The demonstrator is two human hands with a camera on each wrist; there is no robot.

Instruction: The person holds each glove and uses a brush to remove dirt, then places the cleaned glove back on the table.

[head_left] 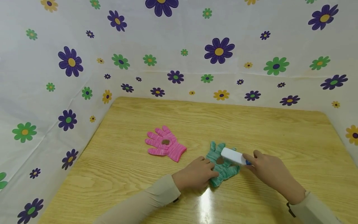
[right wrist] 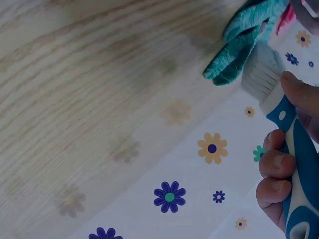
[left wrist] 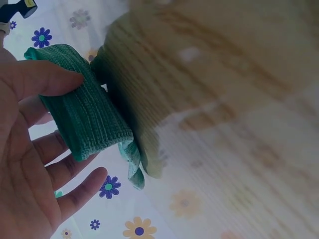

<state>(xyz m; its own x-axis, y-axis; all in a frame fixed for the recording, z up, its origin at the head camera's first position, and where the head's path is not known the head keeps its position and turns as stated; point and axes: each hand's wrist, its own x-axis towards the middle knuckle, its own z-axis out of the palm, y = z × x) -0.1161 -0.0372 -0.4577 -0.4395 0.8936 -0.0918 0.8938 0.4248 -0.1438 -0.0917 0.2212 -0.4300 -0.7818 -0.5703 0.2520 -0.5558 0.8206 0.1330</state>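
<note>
A green striped knit glove (head_left: 222, 171) with a brown patch (head_left: 220, 160) lies on the table, fingers pointing away. My left hand (head_left: 195, 174) pinches its cuff; in the left wrist view the thumb lies over the cuff (left wrist: 84, 109) with fingers behind it. My right hand (head_left: 264, 168) grips a blue and white brush (right wrist: 304, 169) by its handle. The brush's white bristles (right wrist: 260, 72) are right at the green glove in the right wrist view. From the head view, the brush head (head_left: 233, 156) overlaps the glove's fingers and hides part of them.
A pink striped glove (head_left: 170, 148), also with a brown patch (head_left: 165, 142), lies flat to the left of the green one. The wood-grain table (head_left: 117, 174) is bordered at the back and left by a white flower-patterned sheet (head_left: 184, 31).
</note>
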